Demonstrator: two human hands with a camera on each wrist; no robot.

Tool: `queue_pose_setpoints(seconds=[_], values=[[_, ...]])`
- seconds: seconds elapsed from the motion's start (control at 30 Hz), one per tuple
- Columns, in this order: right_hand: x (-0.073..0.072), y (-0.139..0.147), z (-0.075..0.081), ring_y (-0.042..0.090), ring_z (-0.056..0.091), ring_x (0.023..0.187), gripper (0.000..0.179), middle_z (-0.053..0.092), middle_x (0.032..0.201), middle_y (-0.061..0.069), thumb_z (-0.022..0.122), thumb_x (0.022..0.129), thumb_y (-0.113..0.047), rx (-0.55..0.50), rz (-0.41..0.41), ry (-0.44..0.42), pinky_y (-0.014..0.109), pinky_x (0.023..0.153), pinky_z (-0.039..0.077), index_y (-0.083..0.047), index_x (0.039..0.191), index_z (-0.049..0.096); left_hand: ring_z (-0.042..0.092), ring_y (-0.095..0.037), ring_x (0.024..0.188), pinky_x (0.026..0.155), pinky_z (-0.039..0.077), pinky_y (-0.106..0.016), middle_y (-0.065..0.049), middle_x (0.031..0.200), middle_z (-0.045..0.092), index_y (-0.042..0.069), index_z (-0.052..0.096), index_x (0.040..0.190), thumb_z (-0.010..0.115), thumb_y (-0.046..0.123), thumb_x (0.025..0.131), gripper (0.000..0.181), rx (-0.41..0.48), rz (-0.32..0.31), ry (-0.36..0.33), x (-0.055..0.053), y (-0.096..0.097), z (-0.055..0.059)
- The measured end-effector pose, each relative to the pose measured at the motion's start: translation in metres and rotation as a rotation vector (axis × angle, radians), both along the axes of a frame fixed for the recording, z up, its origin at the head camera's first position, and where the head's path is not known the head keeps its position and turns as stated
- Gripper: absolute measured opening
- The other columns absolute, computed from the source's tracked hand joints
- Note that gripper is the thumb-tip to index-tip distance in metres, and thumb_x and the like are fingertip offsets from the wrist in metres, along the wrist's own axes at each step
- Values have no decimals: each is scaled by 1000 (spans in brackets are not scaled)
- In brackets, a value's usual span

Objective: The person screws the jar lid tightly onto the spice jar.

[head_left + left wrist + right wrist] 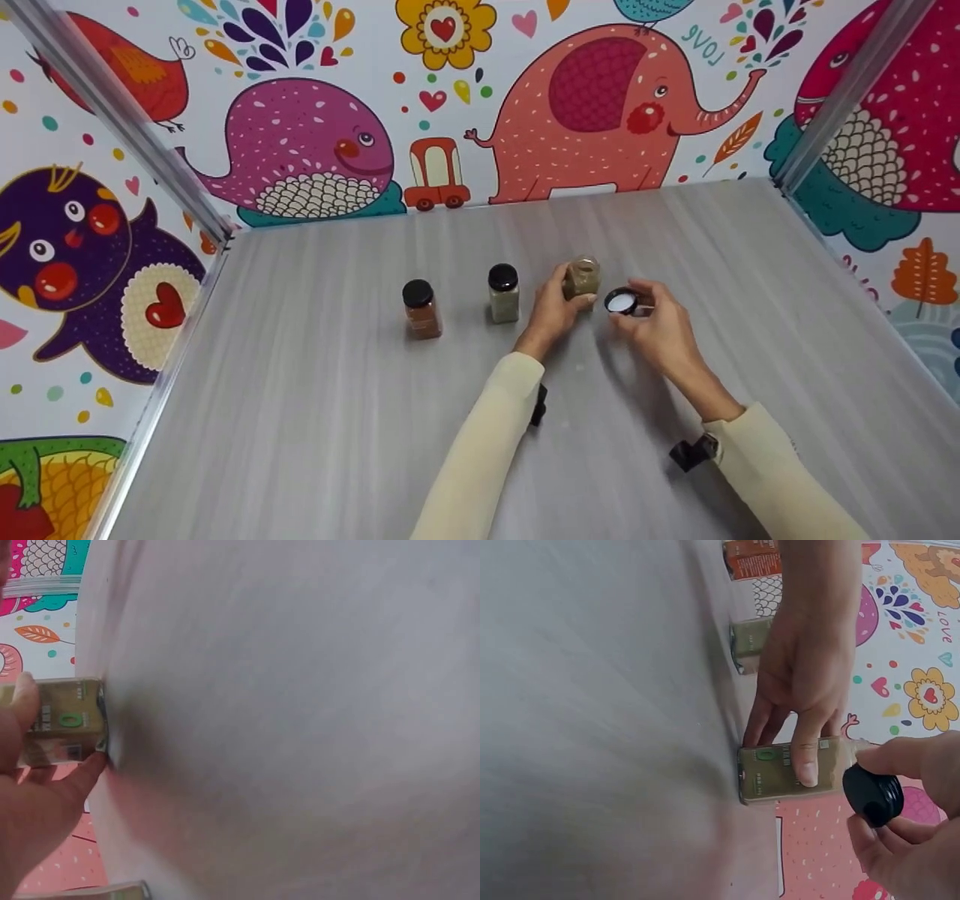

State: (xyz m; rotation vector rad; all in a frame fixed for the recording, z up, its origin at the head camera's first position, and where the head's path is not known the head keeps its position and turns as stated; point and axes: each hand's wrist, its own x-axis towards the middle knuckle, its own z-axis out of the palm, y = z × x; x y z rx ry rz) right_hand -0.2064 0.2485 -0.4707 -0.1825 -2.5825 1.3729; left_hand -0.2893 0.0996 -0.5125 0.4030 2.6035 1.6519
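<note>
My left hand [553, 311] grips a square clear jar [583, 279] of olive-brown powder, its mouth uncovered. In the right wrist view the jar [784, 772] stands on the table with the left thumb across its side. My right hand [664, 330] pinches a black screw lid [622, 302] by its edge, just right of the jar's mouth and apart from it. The lid's white inside faces the head camera. Left of the left hand stands a black-capped jar [504, 294] of pale green-grey powder. Farther left is a black-capped jar [423, 309] of reddish-brown powder.
The grey wood-grain table [315, 420] carries the jars. Behind it rises a wall printed with cartoon animals [585, 112], and printed panels [82, 270] close in the sides. Metal posts [142, 127] stand at the back corners.
</note>
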Motion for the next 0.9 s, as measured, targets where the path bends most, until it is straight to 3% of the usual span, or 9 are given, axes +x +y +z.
queue_pose_setpoints(seconds=[0.1,0.23,0.33,0.67,0.8,0.9], values=[[-3,1,2,40,65,112,53,63,128,27,75,84,0,-29,-27,32,14,81,50,5,134,56,62,-27,124,107,47,-39,-15,130,67,8,54,136,76,12,89,53,-5,4,-2,0,0,0],[-7,3,4,40,63,120,51,61,135,23,74,86,-3,-44,-55,51,38,97,54,4,134,57,61,-27,125,108,47,-39,-15,130,66,8,54,136,75,12,89,51,-5,-6,4,0,-1,-1],[-12,4,7,39,62,123,51,60,137,23,74,87,-4,-56,-44,45,47,100,52,3,135,57,61,-28,124,108,47,-39,-15,130,66,7,54,136,75,12,89,52,-2,-14,16,0,0,-2],[-30,-4,23,39,56,131,55,51,135,24,69,92,-3,-71,50,89,49,105,48,2,143,50,60,-27,126,107,47,-39,-15,132,65,7,51,138,73,15,92,51,-18,-36,1,-1,0,0],[-35,-8,26,37,57,128,58,53,140,23,69,93,-6,-60,78,82,46,102,51,3,145,45,61,-28,126,107,48,-38,-15,132,65,7,52,138,73,12,91,51,1,-40,7,-1,-1,-1],[-39,-10,27,36,61,121,55,60,134,22,71,91,-8,-45,91,85,44,96,52,2,140,48,61,-27,125,106,49,-38,-14,131,66,8,53,137,73,11,91,51,6,-33,10,-1,-2,-2]])
